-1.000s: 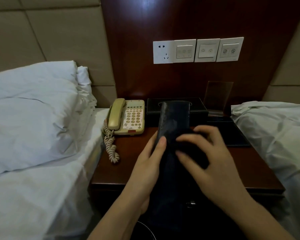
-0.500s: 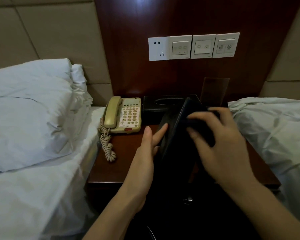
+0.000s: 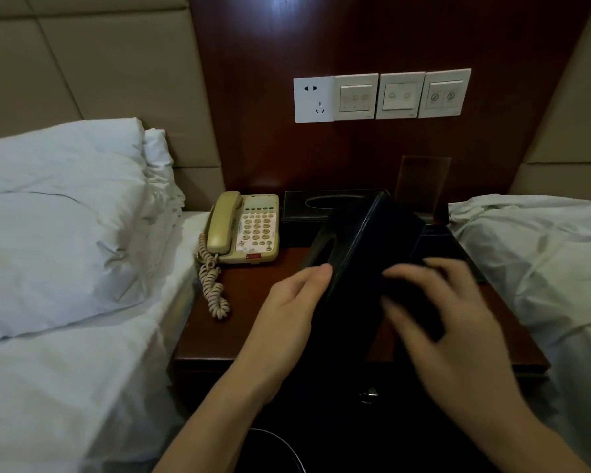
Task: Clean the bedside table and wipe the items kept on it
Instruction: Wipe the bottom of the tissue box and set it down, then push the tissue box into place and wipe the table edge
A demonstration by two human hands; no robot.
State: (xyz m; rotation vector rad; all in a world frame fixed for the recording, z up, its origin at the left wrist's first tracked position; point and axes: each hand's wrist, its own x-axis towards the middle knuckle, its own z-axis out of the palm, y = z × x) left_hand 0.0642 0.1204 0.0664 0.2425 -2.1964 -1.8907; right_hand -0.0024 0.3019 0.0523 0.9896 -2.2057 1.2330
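Over the dark wooden bedside table (image 3: 249,322) I hold a long black box (image 3: 362,247), tilted with one long edge up. My left hand (image 3: 287,312) grips its left side, thumb on the upper face. My right hand (image 3: 458,329), blurred with motion, holds a dark cloth (image 3: 413,302) against the box's right face. A beige corded phone (image 3: 249,230) sits at the table's back left, with a black tissue box (image 3: 307,206) to its right.
A clear acrylic stand (image 3: 423,182) and a black tray (image 3: 437,240) sit at the back right. White pillows (image 3: 58,216) lie on the left bed, and white bedding (image 3: 543,254) borders the right. Wall switches (image 3: 382,95) hang above. A drawer handle (image 3: 367,394) is below the table edge.
The black box has turned from lying flat to tilted on its edge. My right hand slid the cloth to the far end, then back toward me.
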